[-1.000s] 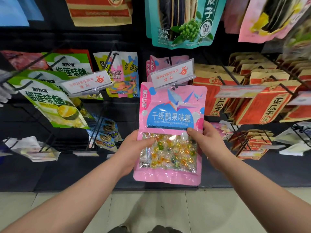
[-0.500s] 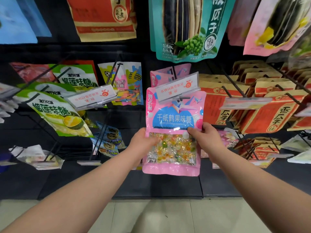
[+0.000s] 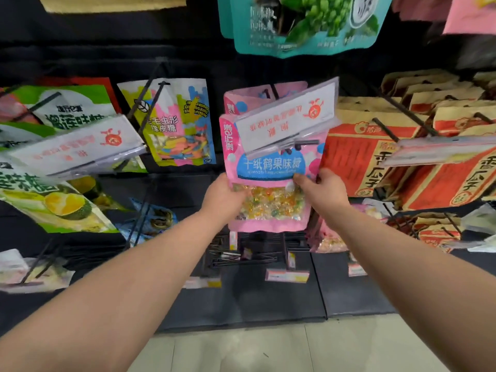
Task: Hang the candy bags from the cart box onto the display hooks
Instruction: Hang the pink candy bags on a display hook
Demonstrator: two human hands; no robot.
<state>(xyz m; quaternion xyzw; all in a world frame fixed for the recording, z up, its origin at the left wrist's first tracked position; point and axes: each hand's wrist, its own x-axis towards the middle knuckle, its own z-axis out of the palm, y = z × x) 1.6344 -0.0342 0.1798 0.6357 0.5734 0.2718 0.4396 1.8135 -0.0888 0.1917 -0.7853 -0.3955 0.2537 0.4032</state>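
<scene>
Pink candy bag [image 3: 268,170] sits at frame centre, left hand [image 3: 222,200] gripping its left edge, right hand [image 3: 322,194] pinching its right, top tucked behind the price tag [image 3: 287,116]. Threading onto the hook [image 3: 306,143] seems underway; whether the hole has caught is hidden. Next: slide it back. Black display wall [image 3: 80,57] above pale tiled floor [image 3: 268,350], lower frame.

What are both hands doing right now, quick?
Left hand: grips the pink candy bag by its left edge.
Right hand: pinches the same bag's right side.
</scene>
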